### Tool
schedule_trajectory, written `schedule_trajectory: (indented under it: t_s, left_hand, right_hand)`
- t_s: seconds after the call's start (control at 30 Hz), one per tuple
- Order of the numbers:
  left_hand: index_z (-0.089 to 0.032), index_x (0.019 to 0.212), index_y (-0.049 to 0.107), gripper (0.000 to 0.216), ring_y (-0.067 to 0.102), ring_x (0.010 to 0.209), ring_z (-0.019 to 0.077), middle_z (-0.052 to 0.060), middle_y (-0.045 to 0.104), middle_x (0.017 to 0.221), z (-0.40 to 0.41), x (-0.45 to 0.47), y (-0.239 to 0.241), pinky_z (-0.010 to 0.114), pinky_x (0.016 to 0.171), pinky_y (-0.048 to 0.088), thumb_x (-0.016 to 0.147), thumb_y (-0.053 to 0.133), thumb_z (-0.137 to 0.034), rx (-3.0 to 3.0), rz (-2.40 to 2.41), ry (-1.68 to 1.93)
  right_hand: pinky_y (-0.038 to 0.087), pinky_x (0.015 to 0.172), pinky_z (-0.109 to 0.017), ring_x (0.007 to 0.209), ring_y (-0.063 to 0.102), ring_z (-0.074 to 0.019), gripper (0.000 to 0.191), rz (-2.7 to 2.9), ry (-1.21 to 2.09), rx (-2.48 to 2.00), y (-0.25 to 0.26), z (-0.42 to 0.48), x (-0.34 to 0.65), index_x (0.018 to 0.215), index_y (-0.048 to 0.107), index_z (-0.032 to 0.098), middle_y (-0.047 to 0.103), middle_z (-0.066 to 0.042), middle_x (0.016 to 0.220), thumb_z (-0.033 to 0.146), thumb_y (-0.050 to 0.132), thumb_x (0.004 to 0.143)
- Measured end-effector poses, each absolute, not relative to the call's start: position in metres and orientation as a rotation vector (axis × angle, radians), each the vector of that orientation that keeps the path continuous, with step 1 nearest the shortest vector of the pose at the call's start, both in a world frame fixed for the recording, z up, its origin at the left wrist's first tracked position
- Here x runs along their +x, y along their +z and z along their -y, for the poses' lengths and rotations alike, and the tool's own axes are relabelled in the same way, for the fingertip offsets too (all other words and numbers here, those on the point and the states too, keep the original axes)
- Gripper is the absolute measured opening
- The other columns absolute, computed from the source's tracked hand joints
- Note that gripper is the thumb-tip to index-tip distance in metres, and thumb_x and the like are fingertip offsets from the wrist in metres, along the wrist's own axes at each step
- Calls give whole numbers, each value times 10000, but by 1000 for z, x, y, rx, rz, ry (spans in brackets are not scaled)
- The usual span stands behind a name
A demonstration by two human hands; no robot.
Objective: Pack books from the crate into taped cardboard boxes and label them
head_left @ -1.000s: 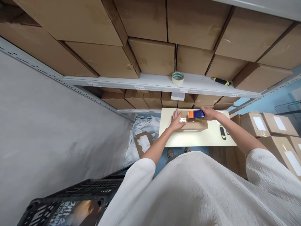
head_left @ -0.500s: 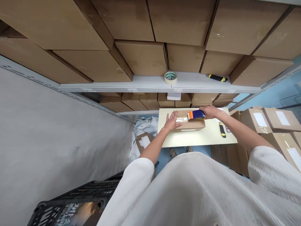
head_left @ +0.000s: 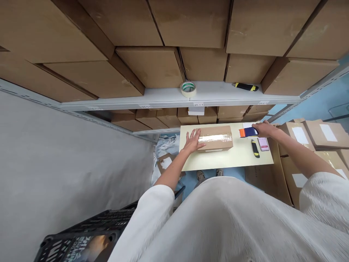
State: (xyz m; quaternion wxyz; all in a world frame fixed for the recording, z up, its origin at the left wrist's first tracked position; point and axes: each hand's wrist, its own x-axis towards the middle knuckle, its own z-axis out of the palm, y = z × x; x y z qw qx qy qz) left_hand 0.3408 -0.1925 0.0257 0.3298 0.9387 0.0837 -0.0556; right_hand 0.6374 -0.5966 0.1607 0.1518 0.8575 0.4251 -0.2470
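Touching a taped carton [head_left: 216, 145], the left hand [head_left: 192, 142] is spread, fingers wide, while a tape dispenser [head_left: 248, 132] is gripped by the right hand [head_left: 264, 128] over the counter [head_left: 218, 161].

A brown cardboard box [head_left: 218, 131] is set lengthwise across the table [head_left: 201, 162], its top closed and its long near side marked by a pale label [head_left: 214, 150]. Along the middle of the top, a shiny strip of clear tape [head_left: 215, 138] is laid. To the right of the box and apart from it, a dark blue tape dispenser [head_left: 249, 131] is held, its orange end pointed toward the box.
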Motion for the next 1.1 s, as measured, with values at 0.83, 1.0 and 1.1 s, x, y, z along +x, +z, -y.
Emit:
schedule_trajectory:
  t_s: [0.83,1.0,1.1]
  left_hand:
    - [-271,1809,184,943,71,1745,401,111,170,1877,197,344,38,661,1384,68,1043,556,-677,2702,-173,-315]
    - [-264,1804,203,937,80,1745,397,118,174,1877,198,340,38,667,1381,83,1043,560,-677,2698,-177,-303]
    - [-278,1802,209,939,84,1745,397,114,182,1876,197,340,37,654,1383,95,1036,572,-683,2688,-178,-286]
  right_hand:
    - [433,1095,-519,1234,718,-414,392,-1043,-768,2294,108,483,586,1161,778,157,779,-230,1209,221,831,778]
    - [543,923,-479,1000,758,-384,372,-842,-989,2461,130,523,618,1025,779,164,791,-184,994,401,902,766]
    - [549,806,-444,916,720,-353,461,-891,-1023,2763,167,560,651,990,770,185,784,-175,955,611,836,828]
